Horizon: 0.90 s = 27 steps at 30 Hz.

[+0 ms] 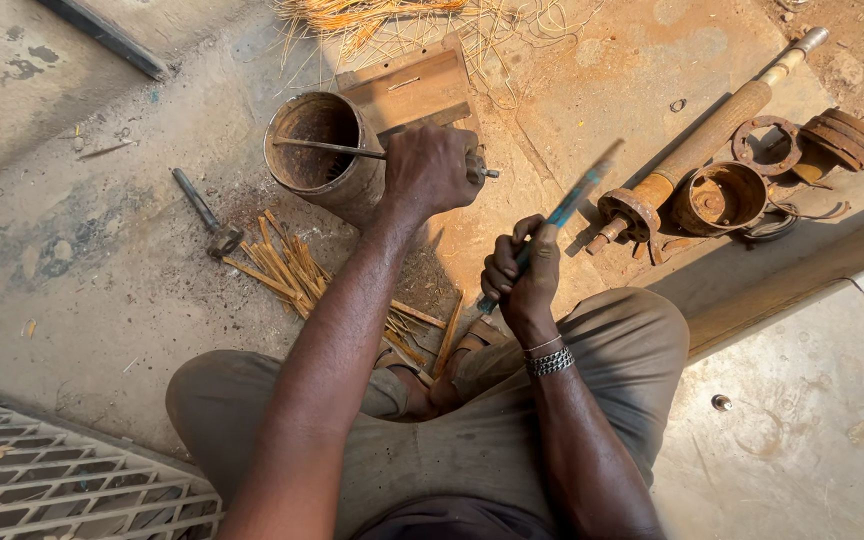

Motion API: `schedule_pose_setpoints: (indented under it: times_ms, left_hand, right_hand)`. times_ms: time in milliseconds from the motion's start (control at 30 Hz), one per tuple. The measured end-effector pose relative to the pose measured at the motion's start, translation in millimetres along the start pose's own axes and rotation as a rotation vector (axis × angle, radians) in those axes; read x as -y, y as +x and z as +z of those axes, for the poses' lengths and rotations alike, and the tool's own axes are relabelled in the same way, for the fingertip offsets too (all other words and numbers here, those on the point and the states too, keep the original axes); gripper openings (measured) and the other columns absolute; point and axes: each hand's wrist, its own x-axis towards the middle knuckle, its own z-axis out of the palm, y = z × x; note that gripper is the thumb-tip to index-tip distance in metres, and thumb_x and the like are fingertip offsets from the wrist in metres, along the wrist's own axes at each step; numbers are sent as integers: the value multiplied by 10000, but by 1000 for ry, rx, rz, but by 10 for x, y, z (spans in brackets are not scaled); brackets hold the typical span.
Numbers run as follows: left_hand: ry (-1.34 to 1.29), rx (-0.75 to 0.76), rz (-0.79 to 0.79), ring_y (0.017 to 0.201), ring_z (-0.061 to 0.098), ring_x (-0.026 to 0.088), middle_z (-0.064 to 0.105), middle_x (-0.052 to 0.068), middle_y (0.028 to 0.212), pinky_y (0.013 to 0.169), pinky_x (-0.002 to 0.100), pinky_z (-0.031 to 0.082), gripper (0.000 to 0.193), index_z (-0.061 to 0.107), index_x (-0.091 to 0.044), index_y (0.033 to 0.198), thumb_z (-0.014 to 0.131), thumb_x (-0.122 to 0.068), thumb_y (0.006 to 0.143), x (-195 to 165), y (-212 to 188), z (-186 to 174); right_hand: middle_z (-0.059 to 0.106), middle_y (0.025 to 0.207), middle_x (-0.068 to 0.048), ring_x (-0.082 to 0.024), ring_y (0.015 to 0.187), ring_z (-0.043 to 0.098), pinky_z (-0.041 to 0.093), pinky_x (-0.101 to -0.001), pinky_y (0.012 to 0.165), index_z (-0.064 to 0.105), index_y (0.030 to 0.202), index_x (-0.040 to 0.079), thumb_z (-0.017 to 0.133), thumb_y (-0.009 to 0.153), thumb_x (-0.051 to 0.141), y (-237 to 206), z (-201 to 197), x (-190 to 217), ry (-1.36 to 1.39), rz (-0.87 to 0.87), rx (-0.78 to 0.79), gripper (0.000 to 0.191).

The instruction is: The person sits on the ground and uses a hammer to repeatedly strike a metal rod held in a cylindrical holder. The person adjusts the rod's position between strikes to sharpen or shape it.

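Note:
A rusty open-ended metal cylinder [320, 150] lies on its side on the ground ahead of me. My left hand [430, 168] rests on top of it, gripping a thin metal rod [327, 147] that runs across the cylinder's mouth. My right hand [522, 275] is closed around a blue-handled tool [564, 208], raised and blurred, angled up to the right. A wooden board [407, 88] lies just behind the cylinder.
Split bamboo strips [287, 268] lie near my knees. A metal bar tool [202, 210] lies to the left. A long rusty shaft [697, 150], a rusty cup-shaped part [720, 198] and ring parts [764, 145] sit at the right. A metal grate [52, 480] is at lower left.

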Motion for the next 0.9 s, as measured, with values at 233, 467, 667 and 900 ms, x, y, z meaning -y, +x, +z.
schedule_pose_setpoints:
  times_ms: [233, 467, 667, 900]
  left_hand:
    - [-24, -58, 13, 456, 577, 162, 579, -8, 511, 474, 418, 478, 128, 726, -182, 777, 821, -253, 728, -47, -18, 41]
    - [-190, -1, 554, 466, 535, 120, 563, -22, 530, 475, 355, 451, 270, 607, -170, 687, 755, -285, 882, -1093, -784, -50]
    - [58, 181, 707, 1165, 601, 175, 691, -20, 1092, 1148, 425, 442, 331, 715, -254, 836, 885, -281, 554, -1397, -1214, -116]
    - [130, -163, 269, 1433, 398, 310, 393, 87, 1540, 1195, 537, 288, 826, 419, -266, 1485, 790, -290, 747, -281, -1150, -285]
  right_hand:
    - [377, 627, 45, -64, 441, 328, 294, -249, 373, 436, 890, 162, 537, 1027, 511, 85, -285, -127, -399, 219, -78, 388]
    - [599, 821, -39, -88, 564, 481, 396, -243, 440, 485, 1164, 171, 498, 1068, 400, 36, -428, -207, -140, 232, -2, 249]
    - [714, 958, -147, -143, 674, 627, 504, -252, 510, 410, 1535, 243, 448, 1001, 436, -82, -404, -96, -14, 283, 95, 569]
    - [565, 855, -17, -138, 704, 549, 482, -282, 582, 568, 1452, 117, 542, 1115, 136, 22, -839, 83, -35, 113, 72, 338]
